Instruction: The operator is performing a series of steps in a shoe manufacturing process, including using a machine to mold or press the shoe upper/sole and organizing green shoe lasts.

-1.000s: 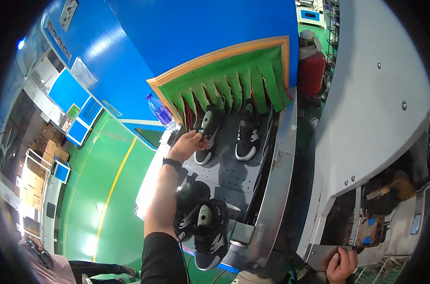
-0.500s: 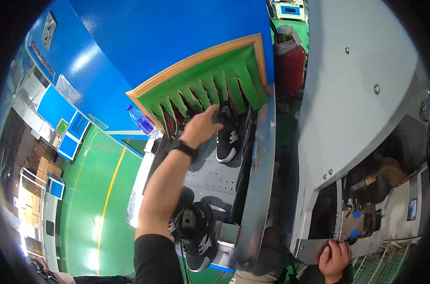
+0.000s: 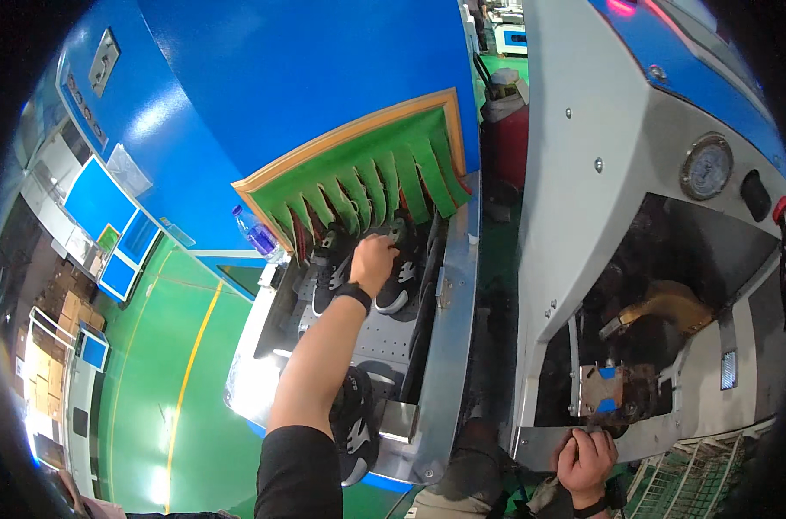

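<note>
— Hands first: where are they?

— One, the left hand, is stretched far out on a long arm. It is curled on a black and white shoe that sits on the grey belt, right at the green flaps of the big blue machine. The fingers look closed on the shoe's top, so it seems to be holding it.

— And the other one?

— The right hand is low down, its fingers wrapped over the edge of the grey machine. It holds no shoe.

— Are there more shoes?

— Yes. Another dark shoe lies just beside the first one, partly under the flaps. A third shoe sits near the person, half hidden by the arm.

— What could go wrong?

— The hand is very close to the flaps. If the belt is rolling, it could pull the fingers or the black wristband in under them. The shoe could also bump its neighbour and tip over. And leaning so far, the person might slip if the low hand lets go.
</note>
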`<move>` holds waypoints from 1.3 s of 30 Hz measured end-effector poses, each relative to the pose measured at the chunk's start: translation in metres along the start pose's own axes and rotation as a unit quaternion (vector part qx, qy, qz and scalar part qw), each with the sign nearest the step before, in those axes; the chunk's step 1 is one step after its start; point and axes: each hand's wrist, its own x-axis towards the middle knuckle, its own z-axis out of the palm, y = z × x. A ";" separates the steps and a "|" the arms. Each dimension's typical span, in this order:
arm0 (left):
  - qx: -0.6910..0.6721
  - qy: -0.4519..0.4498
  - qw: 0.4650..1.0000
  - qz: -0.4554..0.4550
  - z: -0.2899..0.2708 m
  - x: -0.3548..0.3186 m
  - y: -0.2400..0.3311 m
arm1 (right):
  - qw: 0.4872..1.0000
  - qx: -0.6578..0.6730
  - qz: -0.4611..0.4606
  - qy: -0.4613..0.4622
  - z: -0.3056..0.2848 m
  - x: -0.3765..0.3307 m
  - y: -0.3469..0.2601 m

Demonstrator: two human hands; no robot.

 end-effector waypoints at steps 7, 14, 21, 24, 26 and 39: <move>-0.068 -0.097 0.992 -0.041 -0.127 -0.031 0.027 | 1.000 0.015 -0.017 0.012 0.009 0.004 0.003; -0.188 0.107 0.951 -0.223 -0.194 -0.246 0.061 | 0.999 0.012 -0.041 0.019 0.012 0.009 0.002; -0.188 0.124 0.933 -0.281 -0.107 -0.359 0.081 | 0.998 0.045 -0.003 -0.045 0.042 -0.012 0.062; -0.192 0.112 0.934 -0.281 -0.100 -0.367 0.078 | 0.997 -0.020 -0.067 0.017 -0.007 -0.007 -0.012; -0.166 0.108 0.933 -0.300 -0.101 -0.371 0.077 | 0.996 -0.034 -0.080 -0.003 -0.008 -0.008 -0.011; -0.141 0.115 0.927 -0.327 -0.106 -0.373 0.093 | 0.998 -0.013 -0.062 -0.015 -0.007 0.002 -0.001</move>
